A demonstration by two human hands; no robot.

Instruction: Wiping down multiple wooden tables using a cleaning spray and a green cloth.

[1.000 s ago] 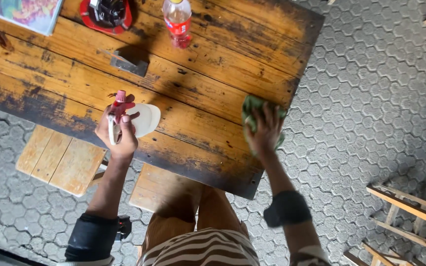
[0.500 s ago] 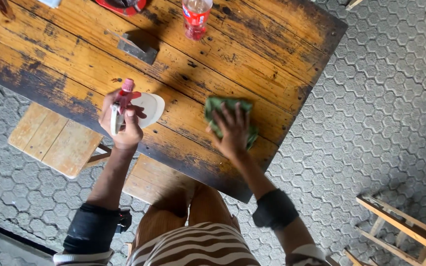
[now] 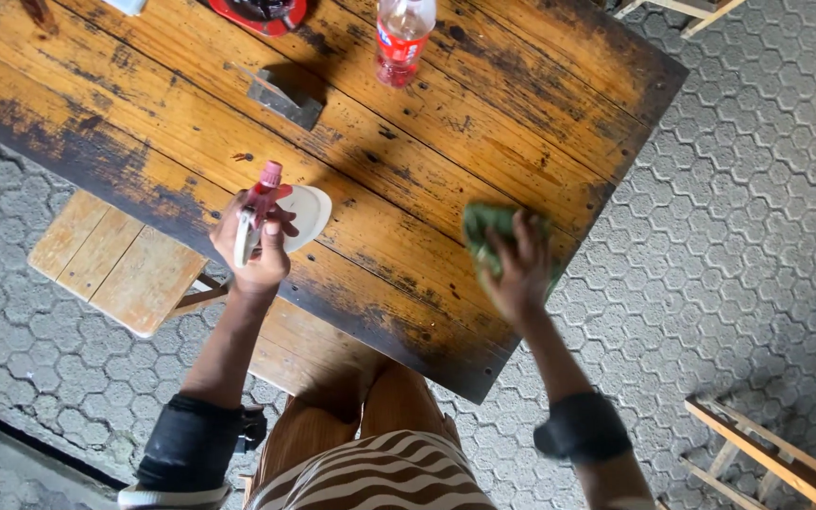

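My left hand [image 3: 255,247] grips a white spray bottle [image 3: 302,215] with a pink trigger head, held just above the near edge of a worn wooden table [image 3: 408,161]. My right hand [image 3: 519,272] presses a green cloth [image 3: 485,227] flat on the tabletop close to its near right edge. The two hands are well apart along the table's near side.
A clear drink bottle with a red label [image 3: 402,38] stands at the table's far side, beside a grey metal holder [image 3: 283,96] and a red object [image 3: 259,13]. Two wooden stools [image 3: 120,269] sit under the near edge. Another wooden frame [image 3: 774,451] stands on the paving at lower right.
My right hand has slid the green cloth from the middle of the near edge back out toward the right edge. The left hand has kept its hold on the spray bottle.
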